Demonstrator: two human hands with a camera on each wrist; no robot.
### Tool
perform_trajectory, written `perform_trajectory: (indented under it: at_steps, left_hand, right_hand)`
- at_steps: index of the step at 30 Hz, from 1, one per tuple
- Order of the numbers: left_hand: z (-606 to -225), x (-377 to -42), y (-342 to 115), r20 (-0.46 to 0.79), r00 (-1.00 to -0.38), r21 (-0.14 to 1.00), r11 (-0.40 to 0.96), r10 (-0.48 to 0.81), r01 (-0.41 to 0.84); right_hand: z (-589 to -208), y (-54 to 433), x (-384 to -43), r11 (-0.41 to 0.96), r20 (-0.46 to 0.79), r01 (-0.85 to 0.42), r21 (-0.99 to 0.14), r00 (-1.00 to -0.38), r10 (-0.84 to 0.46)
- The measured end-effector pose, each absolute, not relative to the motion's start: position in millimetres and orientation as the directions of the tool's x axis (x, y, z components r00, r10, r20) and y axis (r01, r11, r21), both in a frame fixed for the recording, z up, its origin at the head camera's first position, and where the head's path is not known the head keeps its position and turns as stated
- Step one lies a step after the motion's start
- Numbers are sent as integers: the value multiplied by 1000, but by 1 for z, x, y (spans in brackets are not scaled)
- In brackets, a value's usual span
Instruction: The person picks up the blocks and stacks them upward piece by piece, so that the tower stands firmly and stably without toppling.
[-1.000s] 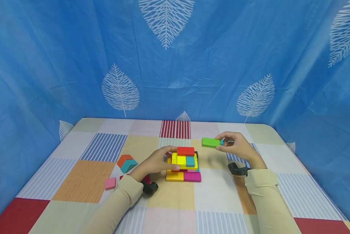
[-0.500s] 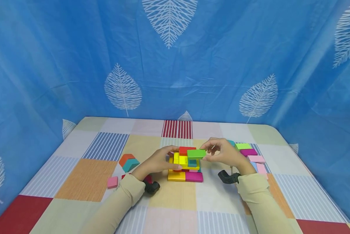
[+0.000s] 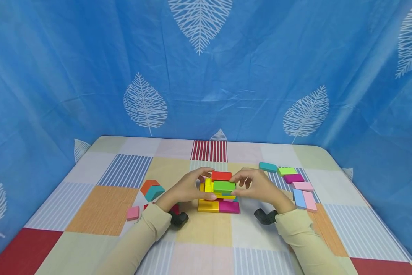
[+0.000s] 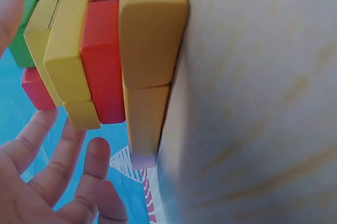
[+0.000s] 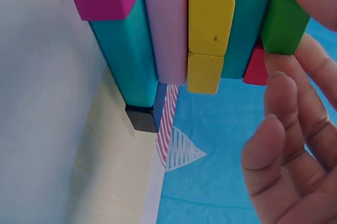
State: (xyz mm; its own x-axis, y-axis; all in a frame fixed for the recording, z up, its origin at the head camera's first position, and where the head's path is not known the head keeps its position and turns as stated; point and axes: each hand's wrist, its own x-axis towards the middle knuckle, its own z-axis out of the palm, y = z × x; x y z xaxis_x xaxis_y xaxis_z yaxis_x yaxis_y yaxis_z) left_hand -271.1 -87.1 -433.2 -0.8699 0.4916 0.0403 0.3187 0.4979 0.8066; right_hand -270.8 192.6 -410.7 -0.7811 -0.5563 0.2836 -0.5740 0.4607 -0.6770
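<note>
Several loose blocks lie at the left, the pink block (image 3: 133,213) outermost; I judge none of them needed for this step.

My left hand (image 3: 186,188) is set around the left side of the stack (image 3: 208,206): thumb at the front, fingers spread and relaxed at the back. One fingertip appears to touch the red block (image 3: 221,175) on top; how firmly I press, I cannot tell. Use this hand as a brace only. Excess side pressure could skew the layers.

The green block (image 3: 224,186) is at the top of the stack, in front of the red block and over the teal block (image 5: 245,29). My right hand (image 3: 257,186) pinches it at its right end between thumb and index finger, other fingers loosely bent. I cannot confirm that its whole underside bears on the layer below.

Procedure: hold the green block level, align its long side with the red block, and check that it is seated. Part thumb and finger evenly; uneven release could drag it off line.

At the right, the light-blue block (image 3: 299,199) lies near my right cuff (image 3: 290,218). Withdraw clear of it.
</note>
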Motion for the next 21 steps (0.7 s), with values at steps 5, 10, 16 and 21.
perform_trajectory:
  at_steps: [5,10,16,21]
  left_hand:
    - [-432,-270,-86,73,-866,792,498,496,352]
    - [-431,-269,-85,78,-873,779,516,482,355]
    - [-430,-268,-85,70,-892,779,534,447,329]
    - [-430,-268,-85,78,-893,779,532,444,333]
  right_hand:
    - [-411,190,-270,459,328,-611,-645,-764,-556]
    - [-413,194,-273,461,282,-556,-691,-795,-537]
    - [-416,198,-276,433,150,-419,-798,-834,-531]
    - [-420,196,-278,415,158,-414,-810,-836,-526]
